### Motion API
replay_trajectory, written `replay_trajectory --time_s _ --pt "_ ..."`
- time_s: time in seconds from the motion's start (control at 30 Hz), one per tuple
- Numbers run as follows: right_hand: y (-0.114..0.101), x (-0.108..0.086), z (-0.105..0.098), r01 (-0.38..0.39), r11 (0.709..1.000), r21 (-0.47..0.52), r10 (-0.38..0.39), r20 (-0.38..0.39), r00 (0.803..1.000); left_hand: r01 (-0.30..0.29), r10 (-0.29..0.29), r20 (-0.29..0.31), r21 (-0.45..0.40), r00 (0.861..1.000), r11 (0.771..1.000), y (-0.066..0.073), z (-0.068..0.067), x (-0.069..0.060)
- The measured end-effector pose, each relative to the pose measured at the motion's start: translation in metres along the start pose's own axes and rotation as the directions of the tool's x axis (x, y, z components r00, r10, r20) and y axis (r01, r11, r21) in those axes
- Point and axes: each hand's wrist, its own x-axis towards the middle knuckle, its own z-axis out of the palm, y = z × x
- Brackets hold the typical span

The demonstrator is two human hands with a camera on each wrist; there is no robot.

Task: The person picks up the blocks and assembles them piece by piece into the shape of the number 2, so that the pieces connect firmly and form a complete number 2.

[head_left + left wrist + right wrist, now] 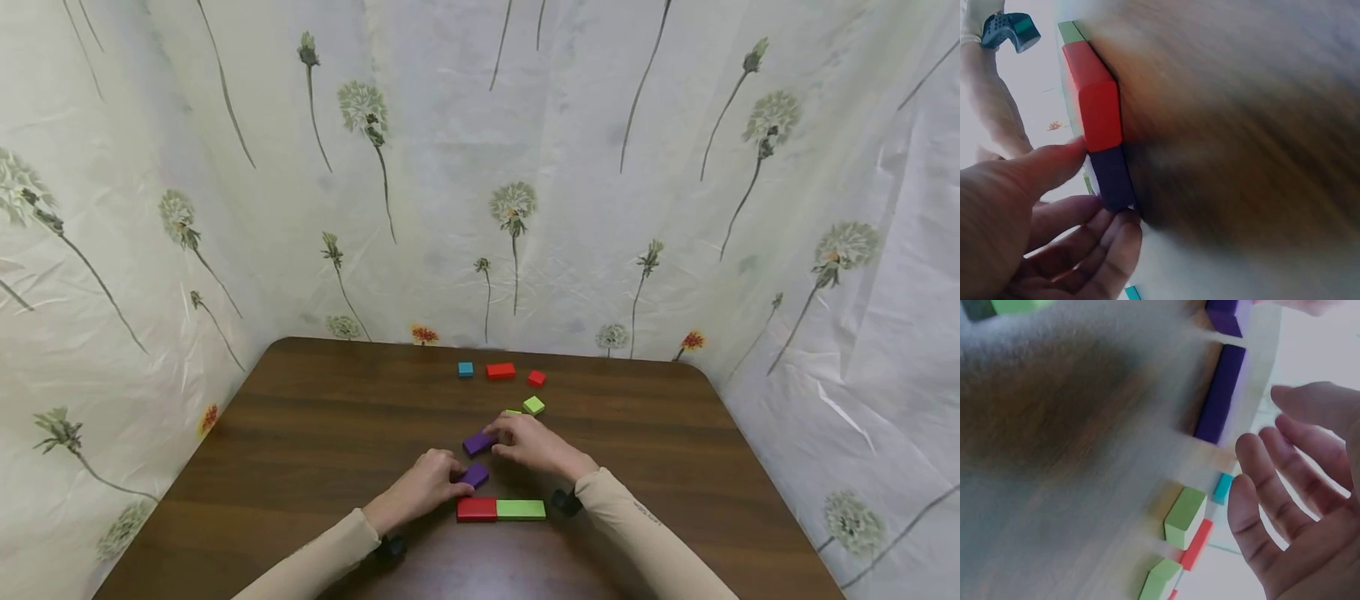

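My left hand (423, 487) pinches the nearer purple block (475, 476) between thumb and fingers, low on the table. In the left wrist view that purple block (1112, 178) appears just beyond a red block (1099, 103). Close to my right hand (536, 446) lies a longer purple block (477, 442), set at a slant. The right wrist view shows this hand's loosely bent fingers (1260, 465) apart from the long purple block (1221, 394), holding nothing. In front of both hands, a red block (477, 510) and a light green block (521, 510) lie end to end.
Farther back on the brown wooden table (337, 408) are a blue block (466, 369), a long red block (501, 371), a small red block (536, 378) and a green block (533, 405). Another green block (513, 412) is partly hidden by my right hand. A flowered curtain (435, 208) surrounds the table.
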Motion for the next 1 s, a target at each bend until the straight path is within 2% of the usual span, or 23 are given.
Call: replay_trajectory --time_s 0.17,0.4,0.63,1.0 --pt "0.005 0.009 0.002 0.000 1.000 -0.027 -0.001 -0.022 1.000 0.038 -0.038 0.012 -0.036 0.999 0.999 0.001 -0.001 0.000" --pt "0.012 0.016 0.010 -0.014 0.999 -0.030 0.015 0.012 1.000 0.041 -0.041 -0.006 -0.021 0.999 0.999 0.003 -0.001 -0.001" --pt "0.015 0.020 0.013 -0.011 1.000 -0.028 0.012 0.026 1.000 0.073 -0.073 0.003 -0.030 0.997 0.997 0.002 -0.001 -0.001" --pt "0.017 0.020 0.013 -0.030 0.999 -0.032 0.031 0.034 0.999 0.068 -0.069 -0.011 -0.032 0.998 0.997 0.002 0.000 -0.001"
